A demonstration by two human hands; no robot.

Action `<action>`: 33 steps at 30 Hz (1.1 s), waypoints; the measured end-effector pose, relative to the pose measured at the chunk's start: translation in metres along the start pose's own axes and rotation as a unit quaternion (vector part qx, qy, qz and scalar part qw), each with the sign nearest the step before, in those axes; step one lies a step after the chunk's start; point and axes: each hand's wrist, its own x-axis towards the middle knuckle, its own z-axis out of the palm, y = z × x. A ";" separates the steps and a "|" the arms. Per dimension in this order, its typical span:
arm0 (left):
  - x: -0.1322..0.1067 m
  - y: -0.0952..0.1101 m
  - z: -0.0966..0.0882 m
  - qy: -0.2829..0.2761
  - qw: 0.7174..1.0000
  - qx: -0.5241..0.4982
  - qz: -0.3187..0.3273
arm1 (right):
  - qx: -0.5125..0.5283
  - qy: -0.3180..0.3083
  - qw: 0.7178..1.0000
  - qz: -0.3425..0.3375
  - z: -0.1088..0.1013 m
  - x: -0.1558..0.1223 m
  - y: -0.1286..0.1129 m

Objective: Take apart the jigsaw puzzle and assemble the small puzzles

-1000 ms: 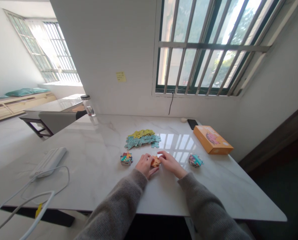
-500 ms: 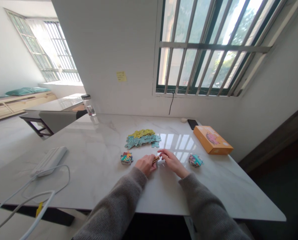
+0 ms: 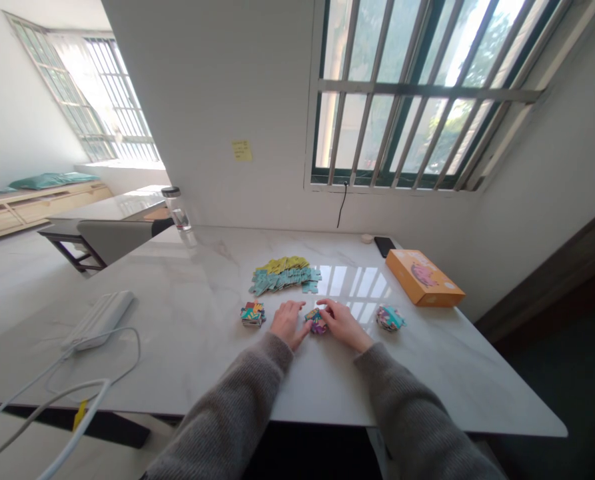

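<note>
On the white table, between my two hands, lies a small stack of puzzle pieces (image 3: 318,327), purple with yellow and blue parts. My left hand (image 3: 286,321) is at the stack's left, its fingers stretched out and apart and its thumb close to the edge. Around the right side of the stack curls my right hand (image 3: 344,323), thumb and fingers on the pieces. Left of my hands stands another puzzle stack (image 3: 252,314) with a teal, orange and red top. A third puzzle stack (image 3: 390,318), teal and pinkish, sits to the right.
Beyond my hands spreads a pile of yellow and light-blue puzzle pieces (image 3: 284,275). An orange box (image 3: 424,277) and a black phone (image 3: 384,247) lie back right. At left are a white power strip (image 3: 100,319) with cables and a clear bottle (image 3: 178,210).
The pieces my left hand gripped, seen edge-on, now lie with their printed side up between my hands. My left fingers have opened, and my right hand has closed in on the stack.
</note>
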 end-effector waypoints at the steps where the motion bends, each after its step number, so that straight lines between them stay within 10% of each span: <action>1: -0.001 0.002 -0.001 -0.012 1.000 0.010 0.006 | -0.031 0.011 0.999 0.008 0.000 0.001 0.001; 12: -0.003 0.007 -0.003 -0.045 0.997 0.067 0.021 | -0.001 0.021 0.997 -0.081 0.003 0.001 0.010; 25: 0.000 0.002 0.000 0.132 0.990 -0.039 0.041 | 0.242 0.039 0.969 -0.018 -0.005 -0.001 -0.003; 33: -0.001 0.004 0.000 0.128 0.975 -0.092 0.157 | 0.340 0.035 0.940 -0.022 -0.001 0.000 -0.005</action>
